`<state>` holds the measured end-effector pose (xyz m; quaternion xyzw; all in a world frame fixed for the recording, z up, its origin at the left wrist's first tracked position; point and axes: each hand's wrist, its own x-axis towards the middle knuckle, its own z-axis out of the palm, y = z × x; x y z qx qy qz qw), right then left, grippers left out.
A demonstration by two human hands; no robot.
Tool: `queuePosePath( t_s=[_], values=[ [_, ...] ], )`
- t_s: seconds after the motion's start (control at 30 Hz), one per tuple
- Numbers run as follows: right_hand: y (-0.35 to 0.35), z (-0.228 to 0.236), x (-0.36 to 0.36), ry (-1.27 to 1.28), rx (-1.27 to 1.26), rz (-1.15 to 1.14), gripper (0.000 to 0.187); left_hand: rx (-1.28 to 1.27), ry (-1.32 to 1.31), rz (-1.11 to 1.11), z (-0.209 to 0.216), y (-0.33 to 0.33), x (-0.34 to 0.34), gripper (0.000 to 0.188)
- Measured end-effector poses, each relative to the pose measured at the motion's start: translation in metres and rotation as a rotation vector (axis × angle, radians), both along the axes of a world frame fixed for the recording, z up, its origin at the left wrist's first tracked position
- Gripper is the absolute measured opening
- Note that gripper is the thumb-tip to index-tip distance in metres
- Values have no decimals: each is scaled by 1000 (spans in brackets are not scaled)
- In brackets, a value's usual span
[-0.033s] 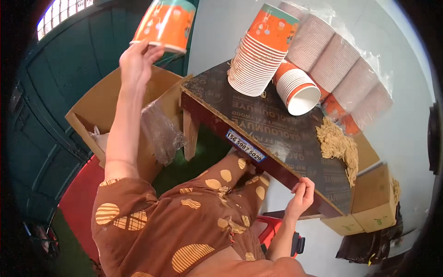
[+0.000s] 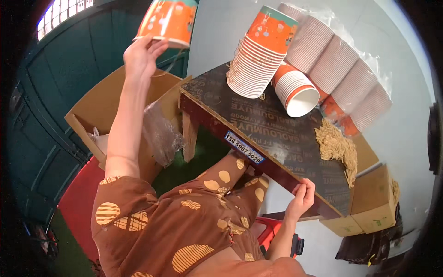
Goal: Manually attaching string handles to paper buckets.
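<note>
I have the left hand [image 2: 140,59] up at the upper left, fingers half curled and pinching the cup [image 2: 167,23] by its white rim above the box [image 2: 99,97], while the right hand [image 2: 303,195] has its fingers drawn together at the edge of the table [image 2: 272,131], though I can't tell whether they grip anything. The top of my view cuts off the cup's upper end, and its inside is hidden. It points mouth down, long axis near upright, its upper end leaning slightly right.
</note>
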<state>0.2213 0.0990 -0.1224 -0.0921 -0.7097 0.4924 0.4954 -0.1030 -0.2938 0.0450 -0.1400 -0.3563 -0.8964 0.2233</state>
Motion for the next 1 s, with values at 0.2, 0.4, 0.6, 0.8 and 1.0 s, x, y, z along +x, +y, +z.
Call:
queuePosePath(
  t_s=[0.2,0.4,0.6,0.8,1.0],
  values=[
    [26,13,-7,30,40,-106,12,135,85,-123,79,94,-71,21],
    [43,32,-19,-2,117,-204,13,282,55,-230,142,178,-100,25],
    [63,30,-24,15,121,-218,13,337,98,-190,173,251,-128,28],
    [68,24,-27,15,67,-182,12,264,-25,-337,176,316,-98,33],
    [73,14,-31,40,7,-111,12,141,-10,-285,161,346,-70,22]
  ],
)
